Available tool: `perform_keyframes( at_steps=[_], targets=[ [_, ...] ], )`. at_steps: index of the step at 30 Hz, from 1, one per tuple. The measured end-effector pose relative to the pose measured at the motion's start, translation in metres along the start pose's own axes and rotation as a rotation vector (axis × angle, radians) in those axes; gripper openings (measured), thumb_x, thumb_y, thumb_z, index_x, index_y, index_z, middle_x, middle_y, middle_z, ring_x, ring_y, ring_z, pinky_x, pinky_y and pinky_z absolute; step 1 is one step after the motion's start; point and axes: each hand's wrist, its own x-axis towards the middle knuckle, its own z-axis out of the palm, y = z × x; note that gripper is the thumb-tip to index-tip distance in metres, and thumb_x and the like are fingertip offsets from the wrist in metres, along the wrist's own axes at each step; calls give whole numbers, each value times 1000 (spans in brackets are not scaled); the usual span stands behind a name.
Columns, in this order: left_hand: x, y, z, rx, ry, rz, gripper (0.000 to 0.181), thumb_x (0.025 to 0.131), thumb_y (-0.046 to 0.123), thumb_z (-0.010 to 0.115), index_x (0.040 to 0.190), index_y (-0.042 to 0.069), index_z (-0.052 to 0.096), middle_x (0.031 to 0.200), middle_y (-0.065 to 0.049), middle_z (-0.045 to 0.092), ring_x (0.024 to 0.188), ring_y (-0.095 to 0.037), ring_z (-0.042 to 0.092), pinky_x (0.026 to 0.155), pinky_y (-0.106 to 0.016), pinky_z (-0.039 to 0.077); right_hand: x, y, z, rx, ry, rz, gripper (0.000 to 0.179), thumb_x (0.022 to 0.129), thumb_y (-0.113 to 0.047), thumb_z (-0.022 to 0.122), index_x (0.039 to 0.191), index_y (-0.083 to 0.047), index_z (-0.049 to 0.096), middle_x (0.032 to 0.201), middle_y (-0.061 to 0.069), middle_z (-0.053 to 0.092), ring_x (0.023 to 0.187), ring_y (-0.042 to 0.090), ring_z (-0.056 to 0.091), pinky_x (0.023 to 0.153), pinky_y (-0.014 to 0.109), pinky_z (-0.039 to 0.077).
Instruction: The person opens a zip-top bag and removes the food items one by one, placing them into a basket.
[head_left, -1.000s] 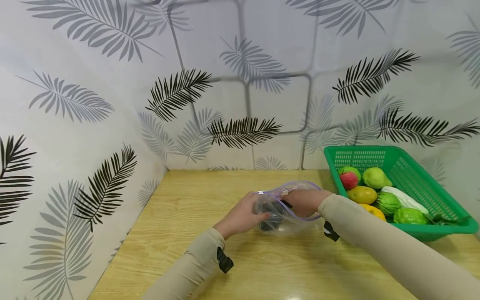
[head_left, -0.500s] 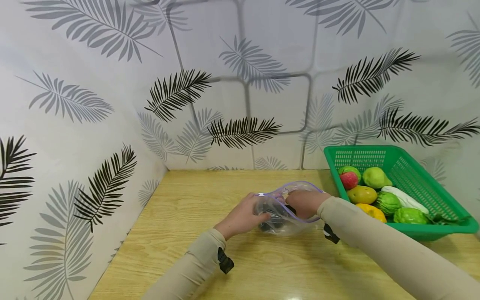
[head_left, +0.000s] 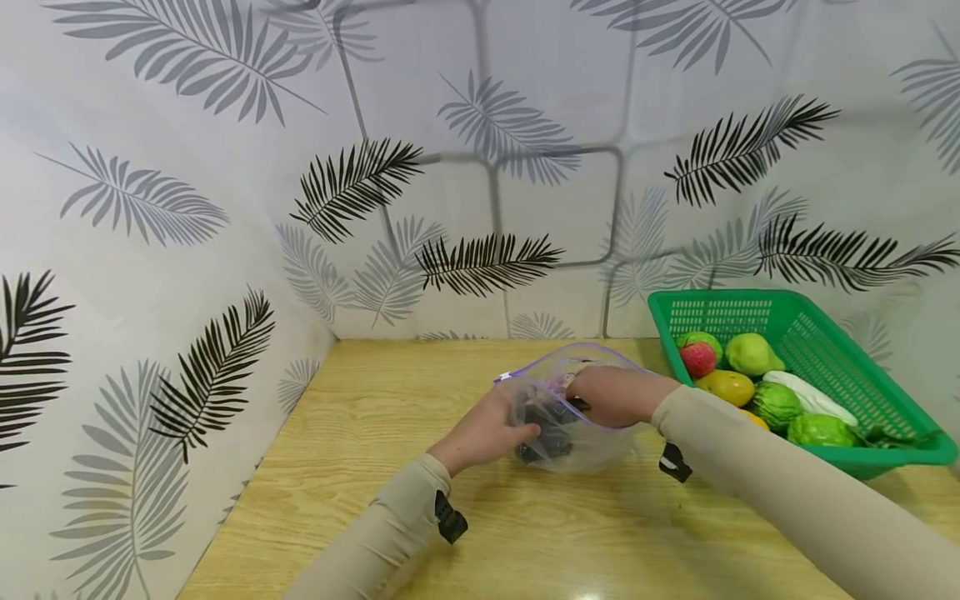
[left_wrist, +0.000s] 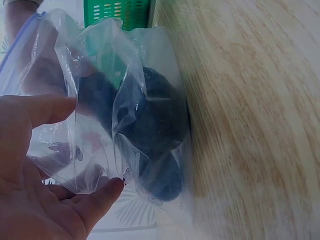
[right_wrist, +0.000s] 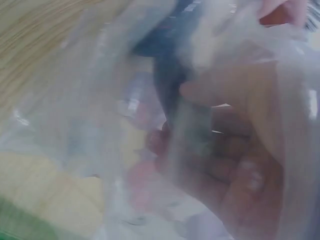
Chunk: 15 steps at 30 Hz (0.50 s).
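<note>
A clear zip bag (head_left: 600,446) with a purple-edged mouth and a white slider stands on the wooden table. Inside it lie dark blue-grey rounded objects (left_wrist: 150,112); their kind is unclear through the creased plastic. My left hand (head_left: 487,429) holds the bag's left side, thumb (left_wrist: 52,110) and fingers on either side of the plastic. Through the open mouth reaches my right hand (head_left: 618,396). In the right wrist view, blurred by plastic, its thumb and curled fingers (right_wrist: 220,185) hold a dark elongated object (right_wrist: 172,75) inside the bag.
To the right stands a green plastic basket (head_left: 892,375) with several fruits and vegetables, among them a yellow mango-like fruit (head_left: 724,388) and a long white vegetable (head_left: 810,398). A leaf-patterned wall (head_left: 450,208) borders the table (head_left: 390,375) at the back and left.
My right hand has shifted slightly up and right inside the bag, and the bag's mouth has risen and spread wider at the back. The left hand stays almost in place.
</note>
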Motion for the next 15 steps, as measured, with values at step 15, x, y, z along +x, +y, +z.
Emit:
perform_keyframes(
  at_steps=[15],
  targets=[
    [-2, 1, -1, 27, 10, -41, 57, 98, 34, 65, 150, 17, 47, 153, -6, 46, 143, -27, 43, 112, -49, 41, -57, -31, -65, -80, 242, 64, 4, 95, -11, 66, 98, -11, 69, 85, -1, 62, 66, 8, 48, 58, 26, 39]
  ],
)
